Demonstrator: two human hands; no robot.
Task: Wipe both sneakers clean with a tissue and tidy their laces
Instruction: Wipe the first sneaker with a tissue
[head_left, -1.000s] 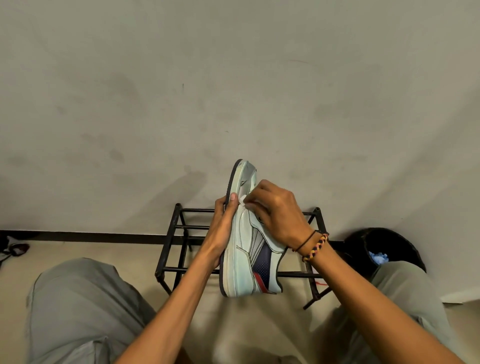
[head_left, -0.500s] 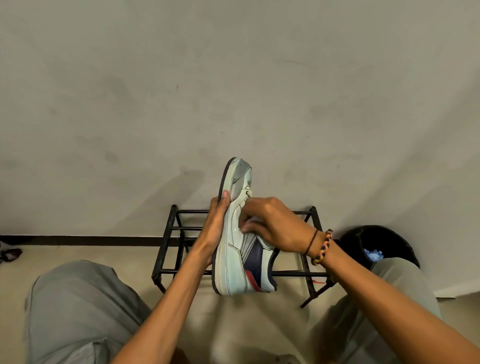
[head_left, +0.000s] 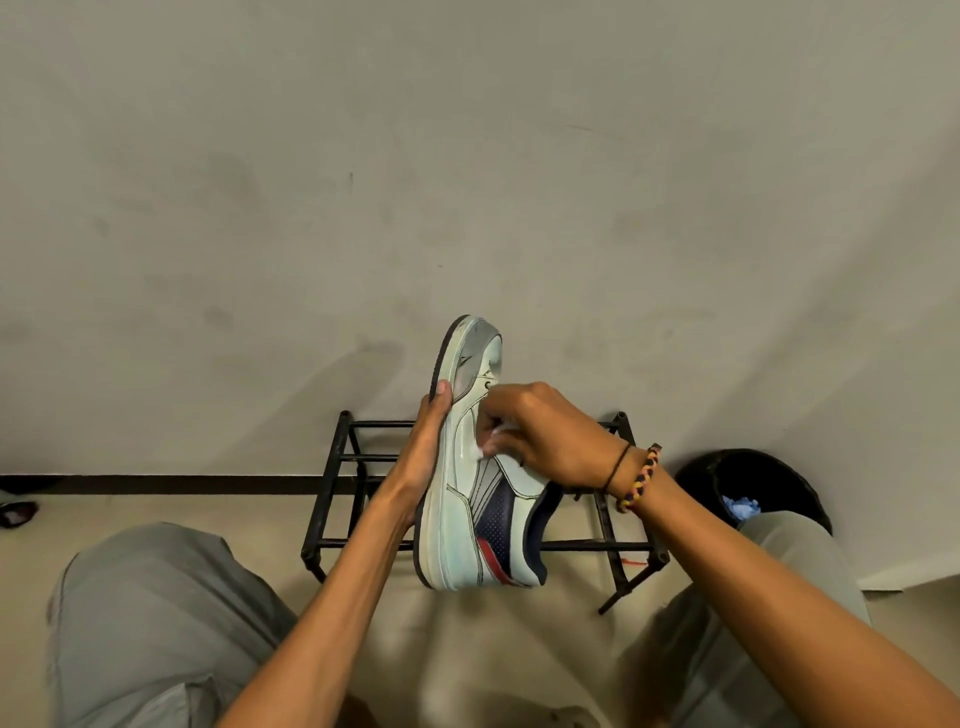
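A white sneaker (head_left: 467, 499) with a navy panel and red stripe is held up on its side, toe pointing away, heel toward me. My left hand (head_left: 423, 457) grips it from the sole side, thumb on the edge of the sole. My right hand (head_left: 545, 436) has its fingers curled round a small white tissue (head_left: 491, 449) and presses it on the sneaker's upper near the laces. Most of the tissue is hidden under the fingers. Only one sneaker is in view.
A black metal shoe rack (head_left: 337, 483) stands against the wall behind the sneaker. A black bin (head_left: 779, 483) with blue paper inside sits at the right. My grey-trousered knees (head_left: 156, 613) frame the lower corners. A dark object (head_left: 18, 512) lies on the floor at far left.
My right hand slid down the upper from near the toe toward the lace area, then shifted slightly. The sneaker tilted and drifted a little left with my left hand.
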